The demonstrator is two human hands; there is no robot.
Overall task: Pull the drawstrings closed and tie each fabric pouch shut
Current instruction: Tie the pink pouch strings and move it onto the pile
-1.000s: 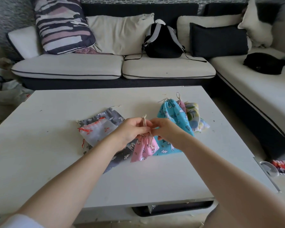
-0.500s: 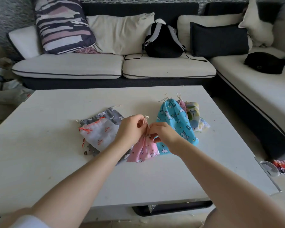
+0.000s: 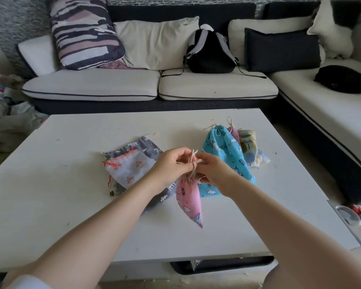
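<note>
Beige cotton drawstring is pinched between the fingertips of both hands: the left hand curls round the cord from one side and the right hand from the other, the two meeting just above the gathered neck of a pink unicorn-print fabric pouch. That pouch hangs below the hands, its neck cinched tight and its lower tip tilted toward the near edge of the white coffee table. Partly hidden behind the left hand lie a sheer white pouch with red cord on top of a flat grey unicorn-print pouch, both with open mouths. Behind the right hand a blue unicorn-print pouch lies with its top gathered, touching a pale patterned pouch further right. Beyond the table stands a cream sofa carrying a black backpack and a striped cushion.
</note>
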